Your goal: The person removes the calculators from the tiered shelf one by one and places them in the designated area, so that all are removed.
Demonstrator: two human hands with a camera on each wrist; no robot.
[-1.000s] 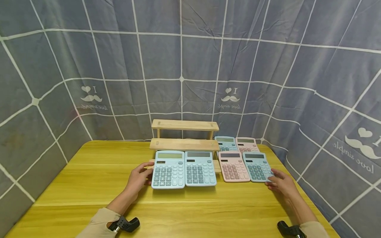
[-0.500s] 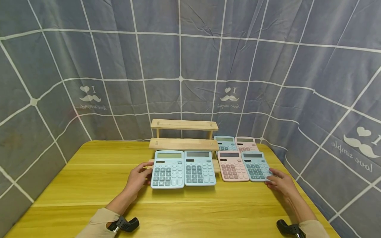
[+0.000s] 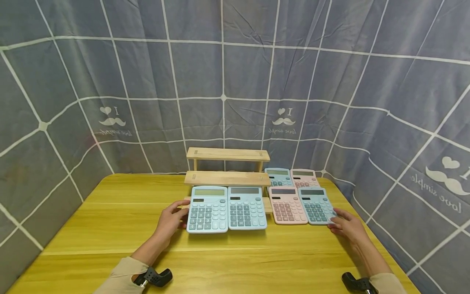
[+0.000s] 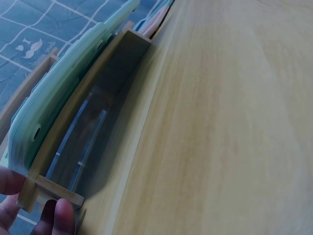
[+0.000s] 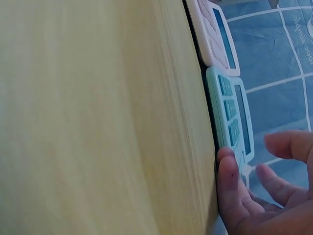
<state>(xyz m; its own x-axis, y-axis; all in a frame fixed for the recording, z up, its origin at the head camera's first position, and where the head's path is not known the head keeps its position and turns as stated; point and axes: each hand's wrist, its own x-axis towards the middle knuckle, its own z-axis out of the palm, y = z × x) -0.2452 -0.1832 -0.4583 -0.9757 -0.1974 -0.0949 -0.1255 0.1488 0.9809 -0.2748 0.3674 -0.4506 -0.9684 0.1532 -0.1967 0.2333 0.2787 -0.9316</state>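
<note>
Two light-blue calculators (image 3: 208,210) (image 3: 247,208) lean side by side on the lowest tier of a stepped wooden rack (image 3: 227,178). My left hand (image 3: 172,218) rests at the left end of that tier, its fingertips beside the board and short leg (image 4: 61,190); no grip on it shows. To the right lie a pink calculator (image 3: 288,205) and a blue calculator (image 3: 316,206), flat on the table. My right hand (image 3: 346,226) touches the lower right corner of this blue one; in the right wrist view, other fingers (image 5: 291,143) stay apart from it.
Behind these lie another blue calculator (image 3: 278,176) and another pink calculator (image 3: 304,178), partly hidden. The rack's two upper tiers carry nothing. A grey curtain (image 3: 227,81) with white lines encloses the yellow wooden table (image 3: 238,261).
</note>
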